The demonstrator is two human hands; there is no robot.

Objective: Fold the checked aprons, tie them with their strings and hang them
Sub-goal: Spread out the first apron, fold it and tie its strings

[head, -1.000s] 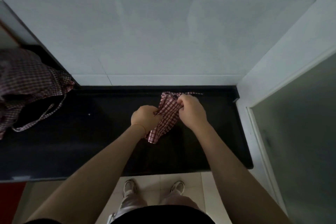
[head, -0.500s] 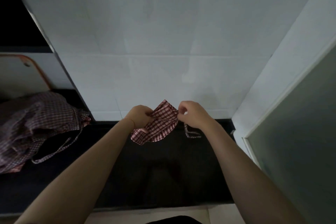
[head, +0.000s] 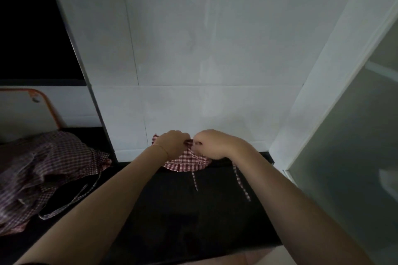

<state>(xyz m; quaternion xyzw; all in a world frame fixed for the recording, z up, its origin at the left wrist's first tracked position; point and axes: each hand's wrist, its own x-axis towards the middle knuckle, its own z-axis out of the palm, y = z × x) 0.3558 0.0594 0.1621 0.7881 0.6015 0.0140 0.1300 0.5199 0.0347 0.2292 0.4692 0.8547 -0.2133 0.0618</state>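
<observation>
White wall tiles (head: 215, 49) rise behind a black worktop (head: 193, 211) where a person ties up a folded checked apron (head: 185, 162), a small red-and-white bundle held just above the worktop's far edge. The left hand (head: 172, 143) is curled over the bundle's top left, gripping the cloth; the right hand (head: 212, 144) meets it at the centre, fingertips pinching what looks like the knot in the strings. Two loose string ends (head: 241, 183) hang from the bundle toward the near side. To tie it well, the left hand should probably keep the folds pressed tight while the right draws the knot snug, so the bundle does not spring open, and leaves enough string or loop free for hanging. A second checked apron (head: 43, 170) lies crumpled and unfolded on the far left of the worktop, its strap trailing, below an orange-rimmed board (head: 25, 109) leaning against the wall.
</observation>
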